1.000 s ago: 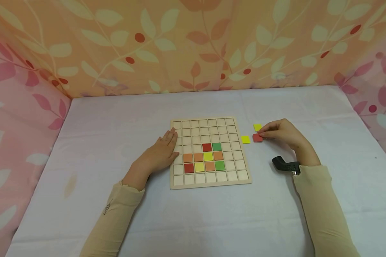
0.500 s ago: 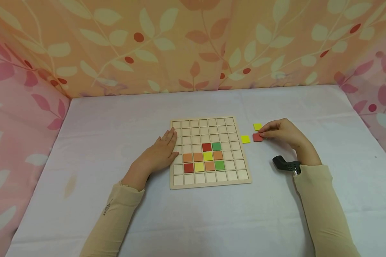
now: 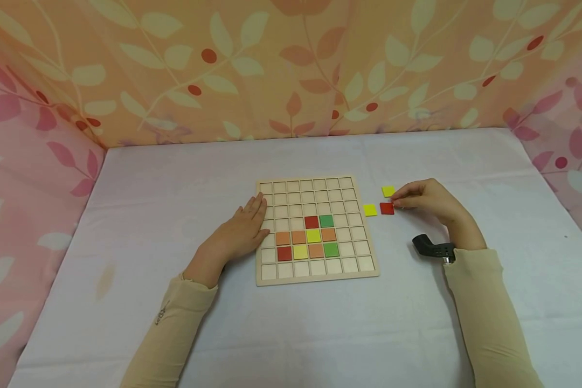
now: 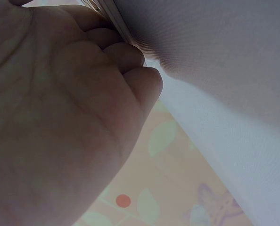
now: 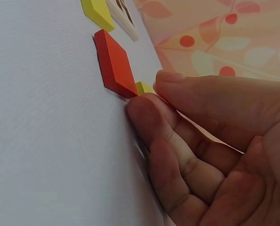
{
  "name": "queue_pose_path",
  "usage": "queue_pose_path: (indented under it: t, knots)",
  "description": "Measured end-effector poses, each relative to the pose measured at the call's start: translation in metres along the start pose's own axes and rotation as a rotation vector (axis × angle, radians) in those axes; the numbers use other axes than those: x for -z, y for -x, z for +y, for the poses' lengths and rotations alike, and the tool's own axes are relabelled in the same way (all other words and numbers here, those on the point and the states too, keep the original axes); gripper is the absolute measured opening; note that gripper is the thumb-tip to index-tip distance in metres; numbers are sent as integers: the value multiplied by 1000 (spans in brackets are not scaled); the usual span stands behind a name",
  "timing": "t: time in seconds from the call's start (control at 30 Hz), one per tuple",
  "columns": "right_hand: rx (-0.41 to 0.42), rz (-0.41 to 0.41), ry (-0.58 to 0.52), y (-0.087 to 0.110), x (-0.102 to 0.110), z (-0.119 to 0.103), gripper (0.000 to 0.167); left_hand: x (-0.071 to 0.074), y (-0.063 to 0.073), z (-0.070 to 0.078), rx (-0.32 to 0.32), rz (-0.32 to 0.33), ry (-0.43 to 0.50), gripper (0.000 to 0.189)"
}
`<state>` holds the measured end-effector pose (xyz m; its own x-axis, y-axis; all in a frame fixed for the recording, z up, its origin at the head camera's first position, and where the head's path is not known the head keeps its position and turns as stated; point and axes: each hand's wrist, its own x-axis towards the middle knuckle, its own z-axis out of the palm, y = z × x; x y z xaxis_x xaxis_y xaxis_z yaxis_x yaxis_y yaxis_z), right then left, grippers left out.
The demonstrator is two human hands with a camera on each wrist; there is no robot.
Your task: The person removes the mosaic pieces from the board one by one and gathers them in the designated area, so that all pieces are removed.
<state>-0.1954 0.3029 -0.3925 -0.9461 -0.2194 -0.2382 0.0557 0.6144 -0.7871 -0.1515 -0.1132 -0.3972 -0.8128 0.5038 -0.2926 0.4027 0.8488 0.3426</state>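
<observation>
A wooden grid board [image 3: 350, 265] lies on the white cloth. Several red, orange, yellow and green square tiles sit in its cells. Along the board's left edge rests my left hand [image 3: 240, 230], fingers extended over the rim; the left wrist view shows its palm. To the right of the board, my right hand [image 3: 434, 202] is beside a loose red tile [image 3: 386, 208]. In the right wrist view, this red tile [image 5: 115, 64] lies flat, a fingertip at its near edge and the thumb apart from it. Two yellow tiles lie close by, a left one [image 3: 370, 210] and a far one [image 3: 387, 191].
White cloth [image 3: 291, 334] covers the table around the board. Floral curtains [image 3: 291, 70] stand behind and at both sides. A black device [image 3: 431, 248] sticks out from the right wrist.
The red tile, tilted under my right fingertips before, now lies flat and slightly nearer the board. My right fingers have let go of it. My left hand has stayed still.
</observation>
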Motion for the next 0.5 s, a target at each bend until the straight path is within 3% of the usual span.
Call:
queue_pose_path:
  t: [0.2, 0.5]
  knots:
    - [13, -10, -21, -1, 0, 1, 29, 0, 0, 0, 5, -9, 4, 69]
    - [11, 2, 36, -3, -5, -1, 26, 0, 0, 0, 6, -2, 10, 69]
